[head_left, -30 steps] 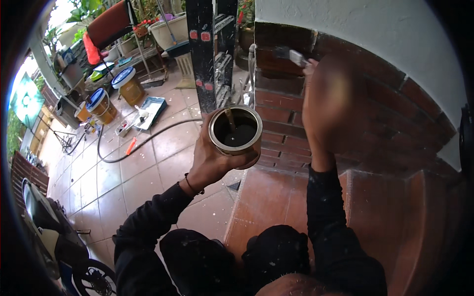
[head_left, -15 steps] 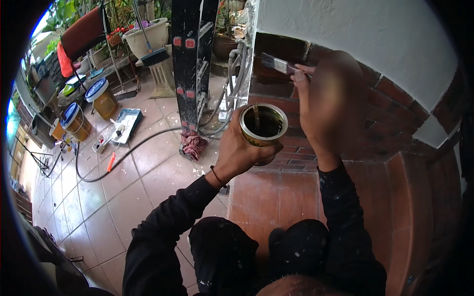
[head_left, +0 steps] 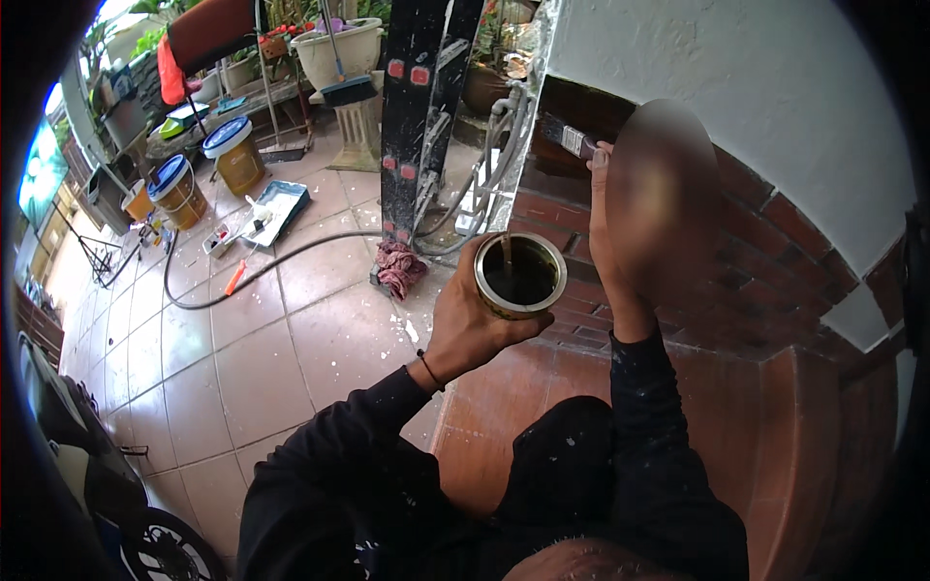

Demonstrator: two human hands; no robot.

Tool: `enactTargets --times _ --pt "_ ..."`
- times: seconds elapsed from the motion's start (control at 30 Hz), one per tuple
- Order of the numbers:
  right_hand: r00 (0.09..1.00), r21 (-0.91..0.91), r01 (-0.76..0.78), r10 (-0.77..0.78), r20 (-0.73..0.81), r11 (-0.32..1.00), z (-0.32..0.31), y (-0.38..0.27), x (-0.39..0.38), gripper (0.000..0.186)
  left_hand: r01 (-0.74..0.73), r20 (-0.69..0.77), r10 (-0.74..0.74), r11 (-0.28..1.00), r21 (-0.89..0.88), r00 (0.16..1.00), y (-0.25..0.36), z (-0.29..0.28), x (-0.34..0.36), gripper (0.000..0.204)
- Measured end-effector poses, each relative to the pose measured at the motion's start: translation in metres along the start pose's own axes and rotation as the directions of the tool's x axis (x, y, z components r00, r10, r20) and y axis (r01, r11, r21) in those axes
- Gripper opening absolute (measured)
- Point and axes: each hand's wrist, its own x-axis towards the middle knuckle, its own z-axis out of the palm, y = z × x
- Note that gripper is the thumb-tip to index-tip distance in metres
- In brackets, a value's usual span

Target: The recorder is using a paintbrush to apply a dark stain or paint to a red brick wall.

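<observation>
My left hand (head_left: 465, 320) is wrapped round a small open metal can (head_left: 518, 308). Dark liquid fills part of it, and a thin stick (head_left: 507, 254) leans inside against the rim. In my right hand (head_left: 612, 242), partly blurred, is a paintbrush (head_left: 573, 141) pinched by the handle, its bristles pointing left. The bristles lie at or close to the dark, wet-looking bricks at the upper left of the brick wall facing (head_left: 557, 208); contact cannot be made out. The can is below the brush, apart from the wall.
A black ladder-like frame (head_left: 426, 107) stands left of the wall, with a crumpled rag (head_left: 399, 269) at its foot. Further left are lidded buckets (head_left: 232, 155), a paint tray (head_left: 281, 208) and a hose (head_left: 310, 241). A reddish tiled step (head_left: 484, 416) lies below me. A vehicle wheel (head_left: 170, 547) shows lower left.
My view has swung left, so the surroundings sit further right and a wheel has come into sight. Both hands keep their holds; the brush stays by the same dark upper bricks.
</observation>
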Motion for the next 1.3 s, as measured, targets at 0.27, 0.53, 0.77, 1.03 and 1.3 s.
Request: enactTargets --times 0.27,0.53,0.77,1.03,1.3 --pt "0.940 -0.076 0.240 -0.213 0.266 0.968 -0.013 -0.020 0.018 0.012 -0.004 -0.092 0.011 0.997 0.078 0.996 -0.031 -0.011 -0.009 0.104" --pt "0.853 -0.255 0.380 -0.230 0.469 0.889 -0.018 -0.015 0.028 0.017 0.018 -0.019 -0.018 0.999 -0.028 1.000 -0.045 0.007 -0.007 0.103" --pt "0.852 -0.227 0.400 -0.269 0.449 0.888 -0.007 -0.026 0.031 0.017 0.018 0.065 -0.010 0.994 -0.112 0.998 -0.041 0.014 -0.008 0.104" --pt "0.859 -0.299 0.416 -0.264 0.438 0.859 -0.009 -0.036 0.029 0.016 0.004 0.055 0.003 0.993 -0.122 0.999 -0.039 0.017 -0.005 0.101" --pt "0.952 -0.168 0.061 -0.007 0.305 0.984 -0.020 -0.033 -0.001 0.021 -0.004 0.021 0.007 0.994 -0.112 1.000 -0.048 0.019 -0.001 0.101"
